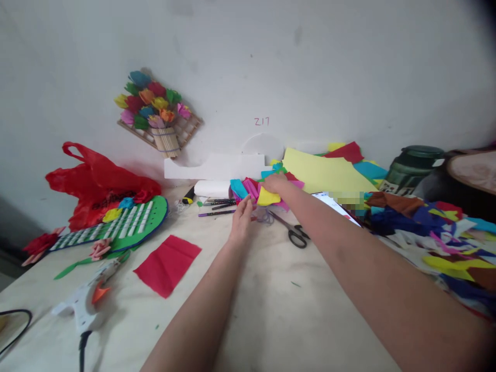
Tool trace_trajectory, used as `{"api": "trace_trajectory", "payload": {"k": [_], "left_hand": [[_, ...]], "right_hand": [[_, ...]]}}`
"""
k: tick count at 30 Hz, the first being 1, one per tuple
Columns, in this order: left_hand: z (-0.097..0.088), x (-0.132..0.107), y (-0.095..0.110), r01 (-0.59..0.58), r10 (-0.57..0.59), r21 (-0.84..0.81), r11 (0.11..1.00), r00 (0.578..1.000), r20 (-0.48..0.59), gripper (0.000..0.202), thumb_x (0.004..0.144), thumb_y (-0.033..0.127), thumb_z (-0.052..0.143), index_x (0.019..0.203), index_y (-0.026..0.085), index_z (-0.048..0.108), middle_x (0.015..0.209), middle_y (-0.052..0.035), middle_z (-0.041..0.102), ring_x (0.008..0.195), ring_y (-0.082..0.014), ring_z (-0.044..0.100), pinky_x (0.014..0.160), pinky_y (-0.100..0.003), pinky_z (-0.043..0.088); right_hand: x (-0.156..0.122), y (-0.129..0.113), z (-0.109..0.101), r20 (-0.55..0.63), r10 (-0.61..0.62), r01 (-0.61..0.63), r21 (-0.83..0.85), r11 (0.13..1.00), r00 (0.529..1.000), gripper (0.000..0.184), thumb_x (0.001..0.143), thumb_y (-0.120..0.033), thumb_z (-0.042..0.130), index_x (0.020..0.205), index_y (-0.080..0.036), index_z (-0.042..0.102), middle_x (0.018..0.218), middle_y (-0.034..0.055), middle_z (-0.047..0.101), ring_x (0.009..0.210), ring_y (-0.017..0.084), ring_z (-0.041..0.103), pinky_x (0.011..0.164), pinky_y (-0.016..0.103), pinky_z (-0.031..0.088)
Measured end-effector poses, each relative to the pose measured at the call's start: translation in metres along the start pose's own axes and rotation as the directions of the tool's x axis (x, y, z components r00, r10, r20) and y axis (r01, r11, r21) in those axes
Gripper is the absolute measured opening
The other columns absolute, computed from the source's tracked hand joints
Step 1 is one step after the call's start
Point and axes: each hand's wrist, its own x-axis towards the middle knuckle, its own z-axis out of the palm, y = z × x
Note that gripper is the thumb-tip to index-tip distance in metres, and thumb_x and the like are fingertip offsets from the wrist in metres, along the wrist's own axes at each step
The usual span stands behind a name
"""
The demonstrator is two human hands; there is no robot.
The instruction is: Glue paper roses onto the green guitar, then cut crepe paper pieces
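Note:
Both my arms stretch forward to a small heap of coloured crepe paper pieces (270,196) near the wall. My left hand (243,216) is at the heap's near left edge, beside pink paper, fingers extended and thumb apart. My right hand (276,182) lies over the heap, among yellow, pink and blue pieces; its fingertips are hidden, so its grip does not show. Scissors (291,231) with black handles lie below the heap, close to my right forearm. A red paper square (168,265) rests on the table left of my left forearm.
At left are a glue gun (83,305) with a cord, a green board with white strips (135,222) and a red plastic bag (93,181). Pencils (217,206) and a cutter (188,196) lie mid-table. At right are a phone (335,206), paper scraps (426,222) and a jar (411,168).

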Motion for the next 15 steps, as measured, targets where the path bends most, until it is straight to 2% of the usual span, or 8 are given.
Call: {"api": "trace_trajectory", "payload": {"k": [3,6,11,15], "left_hand": [[-0.001,0.001,-0.003,-0.024,0.024,0.014,1.0,1.0,-0.019,0.051,0.084,0.046,0.045,0.127,0.018,0.047,0.126,-0.0116,0.053,0.106,-0.0219,0.055,0.068,-0.026,0.05],[-0.003,0.0,-0.004,-0.042,0.043,0.038,0.998,0.999,-0.022,0.051,0.084,0.047,0.045,0.126,0.018,0.047,0.122,-0.0112,0.056,0.107,-0.0217,0.054,0.071,-0.027,0.05],[-0.003,-0.005,-0.005,-0.056,0.058,0.043,0.998,0.997,-0.041,0.051,0.084,0.05,0.043,0.124,0.019,0.049,0.119,-0.0103,0.059,0.105,-0.021,0.054,0.073,-0.028,0.049],[0.002,-0.008,-0.005,-0.022,0.023,0.019,1.0,0.999,-0.044,0.048,0.086,0.047,0.042,0.123,0.018,0.05,0.117,-0.0101,0.06,0.105,-0.0211,0.055,0.074,-0.028,0.049]], "right_hand": [[0.014,-0.001,-0.004,-0.033,0.003,-0.006,-0.085,0.996,0.999,0.03,0.085,-0.022,0.042,0.102,-0.009,0.063,0.106,0.0205,0.062,0.106,0.031,0.053,0.092,0.046,0.033],[0.026,0.0,-0.002,-0.075,0.022,-0.026,-0.059,0.998,0.997,0.035,0.084,-0.013,0.036,0.11,-0.005,0.059,0.112,0.0218,0.059,0.106,0.03,0.053,0.087,0.041,0.036],[0.033,0.008,0.016,-0.11,0.054,-0.058,-0.029,0.998,0.992,0.038,0.086,-0.009,0.029,0.114,-0.008,0.054,0.116,0.0199,0.057,0.102,0.025,0.055,0.082,0.035,0.039],[0.035,0.013,0.028,-0.135,0.029,-0.04,-0.084,0.996,0.99,0.036,0.086,-0.011,0.032,0.116,-0.007,0.052,0.115,0.0193,0.057,0.106,0.027,0.052,0.086,0.039,0.037]]}}
